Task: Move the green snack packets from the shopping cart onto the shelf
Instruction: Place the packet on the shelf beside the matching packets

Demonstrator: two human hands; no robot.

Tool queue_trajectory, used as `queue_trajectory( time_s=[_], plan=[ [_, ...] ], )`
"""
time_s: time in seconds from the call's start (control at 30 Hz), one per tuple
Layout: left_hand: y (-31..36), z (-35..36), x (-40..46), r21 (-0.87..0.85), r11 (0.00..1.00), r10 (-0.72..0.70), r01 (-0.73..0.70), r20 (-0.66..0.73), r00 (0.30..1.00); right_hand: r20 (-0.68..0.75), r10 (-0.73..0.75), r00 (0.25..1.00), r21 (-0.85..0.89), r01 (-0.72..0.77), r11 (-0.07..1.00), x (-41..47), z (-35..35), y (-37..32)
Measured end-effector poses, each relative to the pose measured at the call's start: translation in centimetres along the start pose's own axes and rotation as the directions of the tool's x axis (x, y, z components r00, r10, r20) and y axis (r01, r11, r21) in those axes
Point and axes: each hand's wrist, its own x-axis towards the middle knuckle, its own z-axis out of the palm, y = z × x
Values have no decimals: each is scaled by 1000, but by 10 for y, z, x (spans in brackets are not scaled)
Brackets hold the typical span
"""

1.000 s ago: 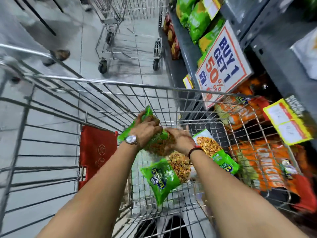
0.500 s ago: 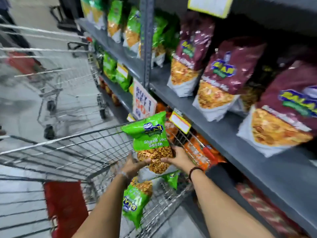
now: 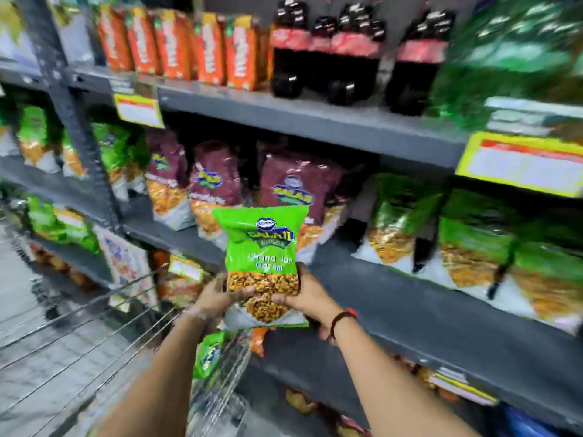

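Note:
I hold one green snack packet [image 3: 262, 247] upright in front of the grey shelf [image 3: 394, 307], gripping its lower part from both sides. My left hand [image 3: 217, 296] clasps the left bottom edge and my right hand [image 3: 307, 296] clasps the right bottom edge. The packet is above the shelf's front edge, apart from the shelf board. Below my arms another green snack packet [image 3: 208, 353] lies in the wire shopping cart [image 3: 104, 335].
Maroon packets [image 3: 293, 187] stand on the middle shelf just behind the held packet, green packets [image 3: 473, 234] to their right. Orange boxes [image 3: 202, 42] and dark bottles [image 3: 340, 48] fill the shelf above. Yellow price tags [image 3: 520, 164] hang on the shelf edges.
Both hands lifted the green packet out of the cart and carried it up and right toward the middle shelf. The view swung from the cart to the shelves.

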Motion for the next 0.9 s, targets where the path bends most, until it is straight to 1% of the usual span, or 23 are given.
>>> queue_trajectory(
  time_s=[0.07,0.13,0.23,0.3,0.37,0.47,0.6,0.73,0.8,0.9],
  plan=[
    [10,41,8,34,998,44,-47,84,996,-105,40,994,8,-39,999,-18,-36,23],
    [15,79,18,46,997,52,-60,151,987,-185,83,979,14,-82,997,-37,-66,44],
    [23,140,38,75,994,60,-84,278,959,-334,161,929,38,-157,987,-55,-107,76],
    [33,173,48,57,994,67,-89,317,946,-394,198,897,48,-195,980,-56,-125,89],
    [40,197,63,86,993,50,-80,306,951,-439,209,874,84,-192,978,-48,-142,96],
    [51,212,90,150,984,48,-96,297,954,-453,195,870,118,-159,980,-26,-160,98],
    [57,218,129,199,977,16,-78,297,955,-447,183,875,157,-125,980,6,-173,102],
    [48,225,149,230,971,-15,-68,340,940,-473,237,849,209,-153,966,21,-178,117],
    [36,228,151,254,964,-16,-82,359,933,-469,261,844,201,-185,962,19,-176,128],
    [24,231,146,264,960,0,-94,337,942,-459,282,842,209,-206,956,12,-169,135]
  ],
)
